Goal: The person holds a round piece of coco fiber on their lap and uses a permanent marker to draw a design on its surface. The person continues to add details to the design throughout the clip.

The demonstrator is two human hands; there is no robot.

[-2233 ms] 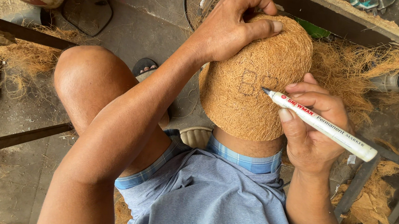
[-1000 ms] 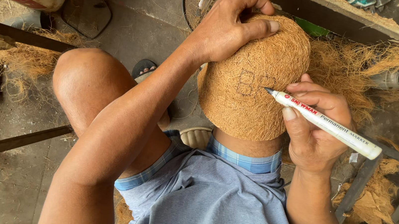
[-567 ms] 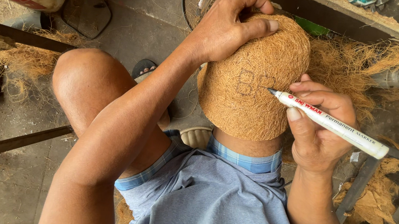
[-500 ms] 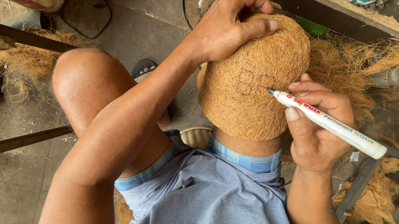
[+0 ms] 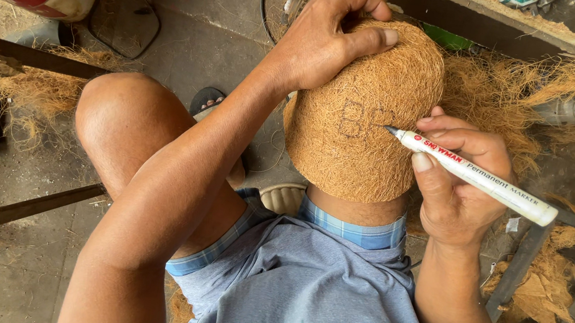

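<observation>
Coir pot btwn hands, marker touching.

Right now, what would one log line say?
left hand: steadies fibre pot on knee | right hand: holds white marker, tip on pot | loose fibre behind

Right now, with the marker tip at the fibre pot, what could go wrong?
The marker tip meets rough fibre, so strokes may snag or smear the marks already drawn. The coir pot sits on a knee, steadied only by the left hand on top; pressure from the right hand might tip it.
</observation>
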